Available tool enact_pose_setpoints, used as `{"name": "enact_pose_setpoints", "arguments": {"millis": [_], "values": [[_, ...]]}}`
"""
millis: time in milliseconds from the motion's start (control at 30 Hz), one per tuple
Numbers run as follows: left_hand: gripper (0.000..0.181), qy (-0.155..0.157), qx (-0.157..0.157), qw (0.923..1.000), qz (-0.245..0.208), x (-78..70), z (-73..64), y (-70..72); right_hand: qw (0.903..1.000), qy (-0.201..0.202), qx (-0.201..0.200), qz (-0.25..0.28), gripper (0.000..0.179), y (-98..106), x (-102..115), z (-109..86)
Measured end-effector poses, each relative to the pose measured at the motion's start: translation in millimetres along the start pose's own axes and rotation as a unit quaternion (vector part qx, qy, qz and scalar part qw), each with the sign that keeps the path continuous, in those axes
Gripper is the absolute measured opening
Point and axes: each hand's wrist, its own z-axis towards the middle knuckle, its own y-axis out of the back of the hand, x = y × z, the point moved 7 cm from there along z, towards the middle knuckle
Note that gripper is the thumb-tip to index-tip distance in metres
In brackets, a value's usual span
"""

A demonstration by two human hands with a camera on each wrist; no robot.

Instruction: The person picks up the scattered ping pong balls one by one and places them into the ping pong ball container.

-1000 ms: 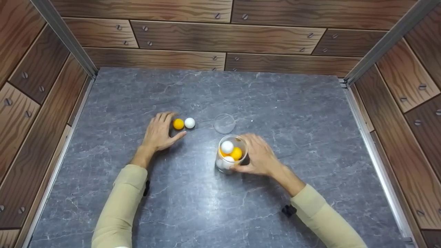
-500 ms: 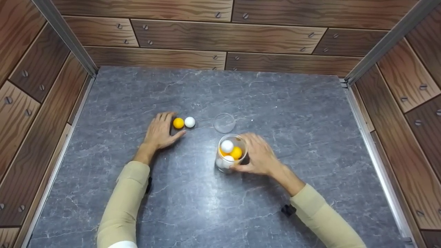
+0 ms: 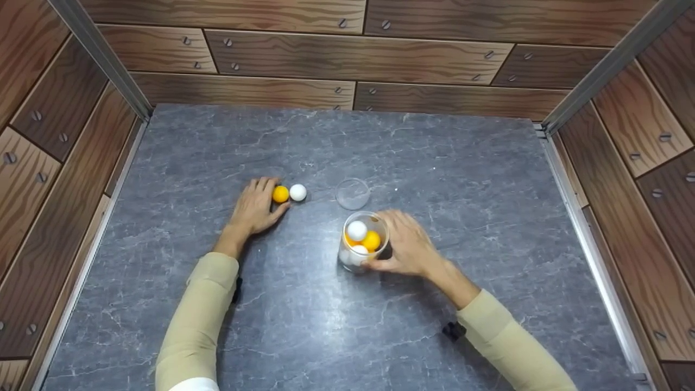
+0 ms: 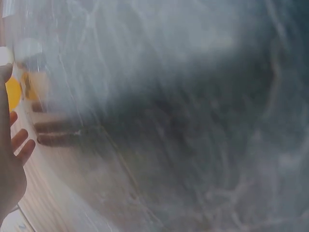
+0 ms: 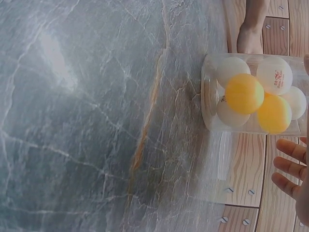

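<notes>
An orange table tennis ball (image 3: 280,194) lies on the grey marbled tabletop, touching a white table tennis ball (image 3: 298,192) on its right. My left hand (image 3: 254,206) is around the orange ball, thumb at its near side and fingers at its left and far side. At the tabletop's middle stands a clear cylindrical jar (image 5: 207,92) holding several white and orange balls, some with printing. My right hand (image 3: 410,244) grips the jar from the right, thumb in front, fingers behind. In the left wrist view, the orange ball (image 4: 13,93) is partly cut off by the frame edge.
Behind the jar, a transparent round lid (image 3: 353,194) lies flat on the tabletop (image 3: 478,179). Wood-patterned walls (image 3: 358,57) enclose the back and both sides, with metal rails along the side edges.
The left thumb has drawn in toward the orange ball, and the left forearm has shifted slightly right. The right hand and the jar stay in place.
</notes>
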Motion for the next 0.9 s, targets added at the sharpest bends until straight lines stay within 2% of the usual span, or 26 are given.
{"name": "enact_pose_setpoints", "arguments": {"millis": [333, 567, 767, 900], "values": [[0.06, 0.001, 0.007, 1.0, -0.006, -0.6, 0.1, -2.2, 0.9999, -0.004, 0.012, -0.007, 0.103, -0.4, 1.1, 0.6], [0.052, -0.015, -0.011, 0.9998, -0.008, -4.4, -1.7, -0.4, 0.9999, -0.004, 0.009, -0.006, 0.102, -0.9, 0.0, -0.2], [0.049, -0.015, -0.038, 0.9989, -0.024, -3.9, -4.7, 3.5, 0.9999, 0.007, 0.0, -0.011, 0.101, -0.4, 0.8, 0.0], [0.049, -0.015, -0.044, 0.9983, -0.036, -3.8, -6.3, 5.2, 0.9999, 0.006, 0.0, -0.01, 0.101, 0.4, 1.1, -0.1]]}}
